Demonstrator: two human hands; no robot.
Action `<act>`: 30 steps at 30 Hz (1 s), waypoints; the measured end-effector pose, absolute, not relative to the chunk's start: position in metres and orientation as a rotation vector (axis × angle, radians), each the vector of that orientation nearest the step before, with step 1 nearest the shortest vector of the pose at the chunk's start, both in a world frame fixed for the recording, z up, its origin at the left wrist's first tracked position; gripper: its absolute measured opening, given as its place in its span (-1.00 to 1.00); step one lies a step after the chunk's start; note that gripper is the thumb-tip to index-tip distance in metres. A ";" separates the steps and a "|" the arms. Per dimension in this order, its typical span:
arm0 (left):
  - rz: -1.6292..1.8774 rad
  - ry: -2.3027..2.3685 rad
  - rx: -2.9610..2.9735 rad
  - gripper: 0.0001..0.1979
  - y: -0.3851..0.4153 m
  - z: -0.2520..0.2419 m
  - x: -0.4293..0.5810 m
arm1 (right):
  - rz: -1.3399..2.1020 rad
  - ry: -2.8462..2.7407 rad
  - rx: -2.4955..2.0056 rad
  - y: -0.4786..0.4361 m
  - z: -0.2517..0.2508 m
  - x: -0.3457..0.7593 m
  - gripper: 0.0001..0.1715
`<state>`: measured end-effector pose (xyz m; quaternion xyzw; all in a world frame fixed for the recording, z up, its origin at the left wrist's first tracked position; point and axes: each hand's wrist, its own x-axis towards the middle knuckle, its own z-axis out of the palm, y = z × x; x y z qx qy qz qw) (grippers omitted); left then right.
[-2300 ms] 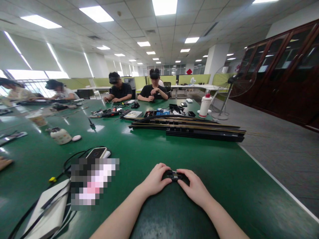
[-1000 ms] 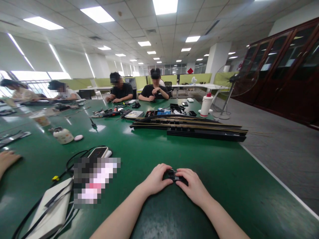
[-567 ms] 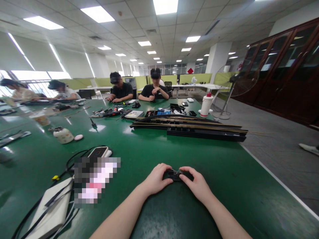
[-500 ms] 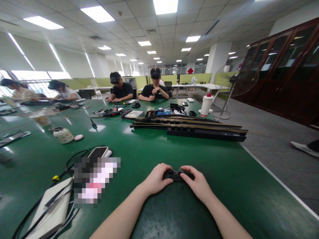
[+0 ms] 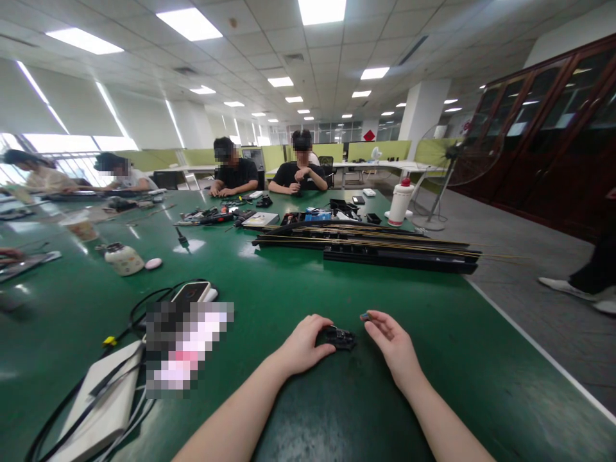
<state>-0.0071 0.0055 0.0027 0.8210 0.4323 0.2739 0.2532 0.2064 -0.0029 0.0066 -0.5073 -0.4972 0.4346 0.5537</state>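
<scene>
A small black plastic part (image 5: 342, 339) with an uneven, hollowed top rests on the green table (image 5: 269, 289) in front of me. My left hand (image 5: 308, 343) grips its left end between thumb and fingers. To the right of it, slightly raised and apart from it, my right hand (image 5: 392, 343) pinches a tiny bluish-grey piece (image 5: 366, 316) between thumb and fingertips. The piece is too small for me to tell its kind.
Long black rails (image 5: 399, 256) with thin brass-coloured rods lie across the table ahead. A white bottle (image 5: 400, 204) with a red cap stands behind. At left are a white box (image 5: 99, 398), cables, a phone (image 5: 191, 293) and a round jar (image 5: 124, 258). Co-workers sit opposite.
My right hand has come off the black part and moved right, with the tiny piece now between its fingertips. My left hand stays put. A walking person at far right has moved left.
</scene>
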 end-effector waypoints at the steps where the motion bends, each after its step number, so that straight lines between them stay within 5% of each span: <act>1: 0.743 1.178 2.230 -0.59 0.005 0.003 -0.007 | 1.032 -1.149 -1.195 -0.003 0.007 0.207 -0.45; 30: 0.745 1.174 2.256 -0.58 0.005 0.003 -0.008 | 1.109 -0.788 -1.092 -0.002 0.005 0.207 -0.47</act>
